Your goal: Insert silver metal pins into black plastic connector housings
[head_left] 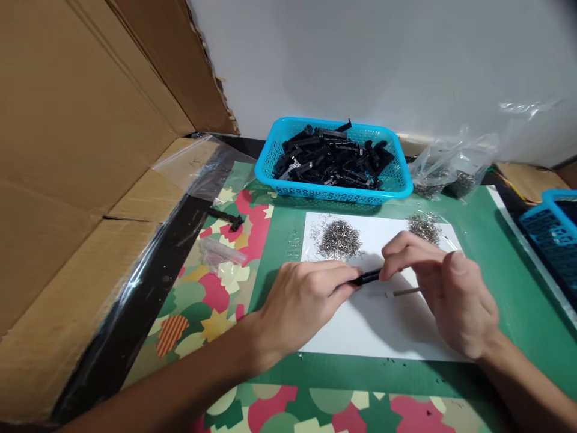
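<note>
My left hand [311,291] is closed, with thumb and forefinger pinching a narrow black plastic part [370,276] above a white sheet [360,334]. My right hand [451,288] is curled at the right end of that part, its fingertips touching it. Out of the same hand juts a thin metal rod-like tool [408,291], pointing left; its handle is hidden in the palm. Just beyond the hands lies a pile of small metal pieces [339,239], like tiny springs or pins. A second small metal pile [424,228] sits behind my right hand.
A blue basket [333,193] full of black plastic parts [331,153] stands at the back. Clear bags [460,174] of metal bits are right of it. One black part [228,218] lies left near a small plastic bag [220,252]. Cardboard [81,150] walls the left side.
</note>
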The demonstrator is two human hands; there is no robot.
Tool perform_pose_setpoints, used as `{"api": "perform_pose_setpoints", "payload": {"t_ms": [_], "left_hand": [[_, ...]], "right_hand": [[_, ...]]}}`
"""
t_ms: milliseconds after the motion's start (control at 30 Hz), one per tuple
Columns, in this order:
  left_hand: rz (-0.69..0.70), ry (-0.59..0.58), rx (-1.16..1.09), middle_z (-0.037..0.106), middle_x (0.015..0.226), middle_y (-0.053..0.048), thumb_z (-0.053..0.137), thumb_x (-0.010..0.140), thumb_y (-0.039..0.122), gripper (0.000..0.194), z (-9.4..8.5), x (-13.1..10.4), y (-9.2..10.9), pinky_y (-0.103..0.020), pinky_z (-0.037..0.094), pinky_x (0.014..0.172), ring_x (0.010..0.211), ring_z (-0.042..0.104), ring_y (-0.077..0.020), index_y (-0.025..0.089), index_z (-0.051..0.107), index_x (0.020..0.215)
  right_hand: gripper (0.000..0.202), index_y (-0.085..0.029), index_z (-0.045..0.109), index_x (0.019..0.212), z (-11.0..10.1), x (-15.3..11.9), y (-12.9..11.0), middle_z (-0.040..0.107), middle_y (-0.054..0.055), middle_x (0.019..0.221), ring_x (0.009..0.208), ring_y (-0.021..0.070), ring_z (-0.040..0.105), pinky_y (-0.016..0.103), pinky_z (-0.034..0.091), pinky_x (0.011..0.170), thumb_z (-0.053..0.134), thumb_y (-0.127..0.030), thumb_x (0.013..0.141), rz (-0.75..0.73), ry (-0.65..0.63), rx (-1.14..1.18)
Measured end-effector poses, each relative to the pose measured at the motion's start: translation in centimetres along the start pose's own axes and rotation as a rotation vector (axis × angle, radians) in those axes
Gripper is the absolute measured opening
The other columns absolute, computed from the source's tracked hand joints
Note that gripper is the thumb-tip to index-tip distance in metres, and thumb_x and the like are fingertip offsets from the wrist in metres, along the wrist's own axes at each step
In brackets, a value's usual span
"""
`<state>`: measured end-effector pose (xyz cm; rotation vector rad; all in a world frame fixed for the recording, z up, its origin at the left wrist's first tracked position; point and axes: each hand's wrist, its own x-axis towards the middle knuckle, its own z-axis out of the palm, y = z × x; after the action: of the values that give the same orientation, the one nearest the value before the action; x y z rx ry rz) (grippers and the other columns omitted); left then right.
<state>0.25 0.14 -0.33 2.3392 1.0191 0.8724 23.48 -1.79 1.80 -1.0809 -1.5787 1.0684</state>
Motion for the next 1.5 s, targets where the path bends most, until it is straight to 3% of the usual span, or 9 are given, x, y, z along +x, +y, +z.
{"api": "perform_pose_setpoints", "payload": {"t_ms": [100,200,367,500,767,1067,1300,1500], "left_hand": [[0.029,-0.043,0.003,0.087,0.103,-0.002,0.076,0.095,0.011,0.017,0.0,0.0,0.0,-0.031,0.063,0.075,0.089,0.084,-0.0234,0.020,0.082,0.108],[-0.002,-0.055,0.029,0.087,0.100,-0.001,0.081,0.092,0.014,0.018,0.1,0.1,0.0,-0.030,0.060,0.069,0.084,0.084,-0.0236,0.021,0.082,0.109],[-0.068,-0.032,0.031,0.086,0.088,0.004,0.089,0.085,0.015,0.022,0.2,0.2,0.0,-0.028,0.050,0.059,0.071,0.081,-0.0208,0.027,0.083,0.103],[-0.034,-0.054,0.041,0.083,0.079,0.004,0.087,0.087,0.016,0.011,0.2,0.3,0.1,-0.027,0.047,0.057,0.068,0.079,-0.0203,0.024,0.081,0.091],[0.039,-0.067,0.080,0.083,0.081,0.002,0.072,0.095,0.012,0.014,0.3,0.1,0.1,-0.028,0.050,0.061,0.073,0.080,-0.0198,0.022,0.079,0.090],[0.177,-0.038,0.184,0.076,0.073,0.002,0.051,0.098,0.003,0.031,0.5,-0.2,0.1,-0.030,0.044,0.056,0.065,0.073,-0.0167,0.020,0.075,0.088],[0.209,0.009,0.313,0.068,0.062,0.005,0.045,0.093,-0.002,0.038,0.3,0.0,0.8,-0.033,0.039,0.052,0.053,0.063,-0.0158,0.021,0.074,0.084],[0.179,0.003,0.258,0.072,0.063,0.004,0.048,0.090,-0.002,0.037,0.3,-0.2,0.5,-0.032,0.044,0.056,0.056,0.067,-0.0164,0.022,0.077,0.090]], "right_hand": [[0.076,-0.021,0.076,0.068,0.2,0.0,0.0,0.057,0.004,0.053,0.047,0.0160,0.048,0.033,0.037,0.049,0.031,-0.062,0.113,0.015,0.018,-0.136],[0.076,-0.022,0.069,0.054,0.7,0.5,-0.3,0.048,0.001,0.040,0.036,0.0130,0.041,0.033,0.029,0.042,0.040,-0.061,0.112,0.048,0.118,-0.230],[0.079,-0.024,0.060,0.046,2.3,2.5,-0.3,0.046,0.000,0.038,0.036,0.0115,0.044,0.029,0.032,0.041,0.041,-0.066,0.110,0.062,0.130,-0.153],[0.079,-0.023,0.058,0.046,3.0,3.3,0.0,0.048,-0.001,0.039,0.037,0.0104,0.043,0.028,0.033,0.042,0.042,-0.067,0.110,0.071,0.095,-0.156],[0.081,-0.023,0.054,0.044,2.7,3.1,0.6,0.046,-0.001,0.041,0.042,0.0109,0.044,0.030,0.033,0.047,0.039,-0.064,0.112,0.038,0.043,-0.233],[0.080,-0.022,0.054,0.044,2.8,3.1,0.5,0.047,-0.002,0.041,0.042,0.0096,0.045,0.029,0.034,0.049,0.041,-0.060,0.114,0.037,0.037,-0.208],[0.081,-0.022,0.048,0.042,3.2,2.9,-0.6,0.040,-0.003,0.039,0.038,0.0081,0.035,0.027,0.034,0.047,0.039,-0.060,0.114,0.005,0.014,-0.340],[0.079,-0.022,0.046,0.044,3.7,2.7,-0.8,0.042,-0.003,0.039,0.037,0.0075,0.037,0.027,0.031,0.044,0.039,-0.058,0.114,-0.119,0.006,-0.463]]}}
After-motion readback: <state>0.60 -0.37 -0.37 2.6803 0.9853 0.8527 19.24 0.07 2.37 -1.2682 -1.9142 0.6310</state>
